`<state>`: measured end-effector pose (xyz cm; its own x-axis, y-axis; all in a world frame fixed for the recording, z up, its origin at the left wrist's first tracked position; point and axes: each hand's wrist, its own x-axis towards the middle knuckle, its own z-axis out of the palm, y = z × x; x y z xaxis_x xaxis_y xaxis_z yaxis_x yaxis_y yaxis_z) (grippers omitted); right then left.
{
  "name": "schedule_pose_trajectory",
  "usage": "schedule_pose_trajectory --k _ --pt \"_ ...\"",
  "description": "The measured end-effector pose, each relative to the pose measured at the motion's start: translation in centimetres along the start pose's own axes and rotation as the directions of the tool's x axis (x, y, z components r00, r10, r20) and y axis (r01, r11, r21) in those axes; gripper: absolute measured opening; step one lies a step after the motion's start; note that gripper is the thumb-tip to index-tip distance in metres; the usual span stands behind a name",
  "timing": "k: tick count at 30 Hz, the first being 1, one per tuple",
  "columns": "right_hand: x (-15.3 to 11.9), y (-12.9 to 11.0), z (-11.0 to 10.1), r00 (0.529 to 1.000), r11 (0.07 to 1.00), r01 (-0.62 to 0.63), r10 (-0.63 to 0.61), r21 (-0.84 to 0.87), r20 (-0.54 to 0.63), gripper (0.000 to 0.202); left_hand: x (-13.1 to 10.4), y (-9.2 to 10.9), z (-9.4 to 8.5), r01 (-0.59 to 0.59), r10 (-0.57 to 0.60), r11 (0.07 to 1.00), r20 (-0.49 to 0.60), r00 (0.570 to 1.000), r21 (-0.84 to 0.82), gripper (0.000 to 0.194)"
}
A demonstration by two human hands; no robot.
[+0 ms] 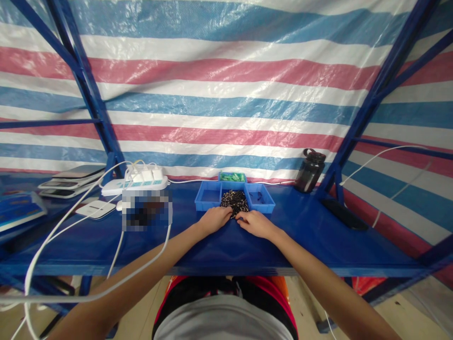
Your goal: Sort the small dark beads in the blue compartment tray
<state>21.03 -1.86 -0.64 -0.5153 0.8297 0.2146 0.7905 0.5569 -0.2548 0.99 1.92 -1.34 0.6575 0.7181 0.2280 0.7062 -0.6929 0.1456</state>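
A heap of small black and brass-coloured parts (235,200) fills the middle blue tray (222,186) at the back centre of the table; their exact kind is too small to tell. My left hand (216,219) rests at the heap's front left edge, its fingers pinched together. Just across from it, my right hand (257,223) is at the front right edge, thumb and fingers also closed. The fingertips of both hands nearly meet, and whatever they hold is hidden. Beside the heap stand a left blue tray (200,206) and a right blue tray (268,208) with a few dark bits.
Behind the trays, a small blue box (221,179) contains green pieces (232,177). A dark bottle (310,171) stands right, near a flat black object (343,214). At left lie a power strip (116,187), white cables (46,241) and stacked devices (71,182) on the blue table (300,245).
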Motion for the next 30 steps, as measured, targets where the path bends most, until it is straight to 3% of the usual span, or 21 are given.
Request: schedule_pose_trajectory --k 7,13,22,30 --pt "0.0 0.2 0.1 1.0 0.999 0.014 -0.013 -0.035 0.008 0.031 -0.2 0.0 -0.1 -0.045 0.032 0.991 -0.105 0.994 -0.127 0.023" --pt "-0.1 0.1 -0.1 1.0 1.0 0.017 -0.017 -0.011 -0.015 0.023 -1.1 0.1 -1.5 -0.046 0.023 0.985 -0.137 0.99 -0.169 0.025" --pt "0.1 0.6 0.1 0.997 0.996 0.041 -0.035 0.084 -0.068 0.011 -1.5 0.0 -2.3 -0.04 0.033 0.996 -0.094 0.995 -0.078 0.027" --pt "-0.1 0.5 0.1 0.985 0.988 0.152 -0.149 0.032 -0.083 0.011 -1.7 0.0 -2.9 -0.014 0.01 0.999 -0.115 0.993 -0.031 0.03"
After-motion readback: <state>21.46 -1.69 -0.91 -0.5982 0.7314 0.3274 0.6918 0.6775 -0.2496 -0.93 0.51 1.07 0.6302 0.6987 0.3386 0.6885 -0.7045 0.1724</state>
